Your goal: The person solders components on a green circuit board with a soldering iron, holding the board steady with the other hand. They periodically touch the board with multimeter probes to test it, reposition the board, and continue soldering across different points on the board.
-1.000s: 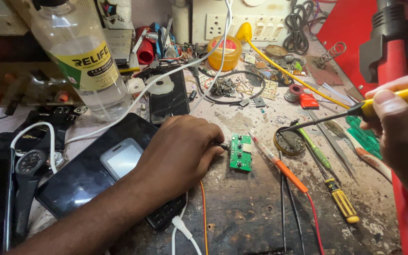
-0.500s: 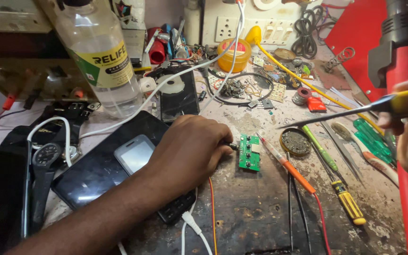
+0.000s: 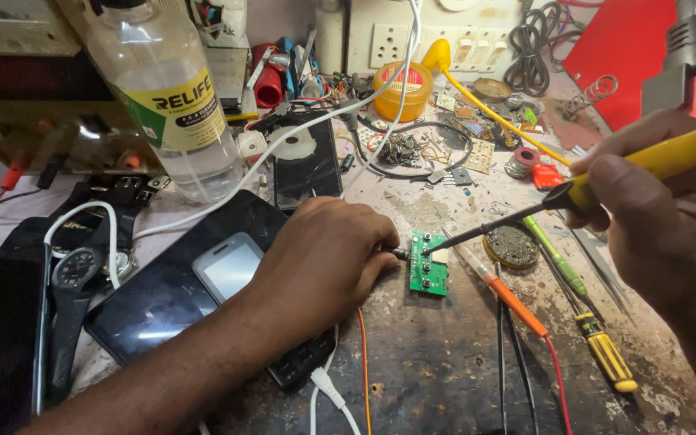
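Soldering iron (image 3: 606, 181) tip now at green board (image 3: 428, 263), right hand (image 3: 670, 217) fingers gripping it, left hand (image 3: 324, 258) fingertips hidden, seemingly pinching wire

Scuffed grey workbench (image 3: 445, 379), pretty cluttered: small green circuit board (image 3: 428, 266) laid mid-bench, orange-handled screwdriver (image 3: 501, 290) just right of it.

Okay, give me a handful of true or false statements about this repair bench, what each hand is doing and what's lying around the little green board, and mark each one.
1. The right hand holds a yellow-handled soldering iron whose tip meets the green circuit board. True.
2. The left hand lies flat on the wristwatch. False: it rests beside the board, apart from the watch.
3. A clear plastic bottle stands upright at the back left. True.
4. The yellow-handled screwdriver is in the left hand. False: it lies on the bench.
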Motion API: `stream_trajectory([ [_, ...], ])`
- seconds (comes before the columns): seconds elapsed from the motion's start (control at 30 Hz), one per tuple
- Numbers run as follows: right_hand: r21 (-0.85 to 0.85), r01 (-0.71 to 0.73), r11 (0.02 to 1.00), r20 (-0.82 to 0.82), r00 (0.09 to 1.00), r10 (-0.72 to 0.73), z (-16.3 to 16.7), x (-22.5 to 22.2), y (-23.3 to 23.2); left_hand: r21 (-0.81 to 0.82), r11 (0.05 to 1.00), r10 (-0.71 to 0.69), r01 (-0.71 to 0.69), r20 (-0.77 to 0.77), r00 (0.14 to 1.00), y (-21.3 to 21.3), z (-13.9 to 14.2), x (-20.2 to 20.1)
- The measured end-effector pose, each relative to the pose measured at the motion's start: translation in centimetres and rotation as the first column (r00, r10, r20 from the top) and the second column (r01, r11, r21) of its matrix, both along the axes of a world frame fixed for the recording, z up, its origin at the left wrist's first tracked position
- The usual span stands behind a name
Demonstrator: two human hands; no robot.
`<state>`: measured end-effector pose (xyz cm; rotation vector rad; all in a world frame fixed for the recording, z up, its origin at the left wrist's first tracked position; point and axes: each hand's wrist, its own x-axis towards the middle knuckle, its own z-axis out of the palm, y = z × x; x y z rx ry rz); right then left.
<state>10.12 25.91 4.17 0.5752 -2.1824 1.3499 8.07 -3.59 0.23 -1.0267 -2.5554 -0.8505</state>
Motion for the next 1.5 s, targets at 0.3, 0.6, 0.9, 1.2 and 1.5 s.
stream_trajectory([
  [0.3, -0.008, -0.069, 0.998, -0.071, 0.995, 0.068, -0.3, -0.1, -0.8, -0.019, 1.000, 0.014, -0.013, 0.015, 1.000, -0.2, 0.4, 0.7],
  [0.6, 0.005, 0.007, 1.000, -0.077, 0.997, -0.007, -0.1, 0.1, -1.5, -0.018, 1.000, 0.010, -0.010, -0.002, 1.000, -0.3, 0.3, 0.7],
  [0.9, 0.024, 0.078, 0.997, -0.026, 0.997, -0.077, 0.4, 0.5, -2.4, -0.014, 1.000, 0.007, -0.007, -0.015, 1.000, -0.5, 0.2, 0.8],
  [1.2, 0.086, 0.136, 0.987, -0.081, 0.988, -0.129, 0.5, 0.8, -2.8, -0.014, 1.000, 0.011, -0.011, 0.016, 1.000, -0.4, 0.0, 0.7],
  [1.5, 0.021, 0.121, 0.992, -0.015, 0.993, -0.121, 0.6, 0.9, -3.0, -0.026, 1.000, 0.017, -0.016, 0.014, 1.000, -0.6, 0.1, 1.0],
])
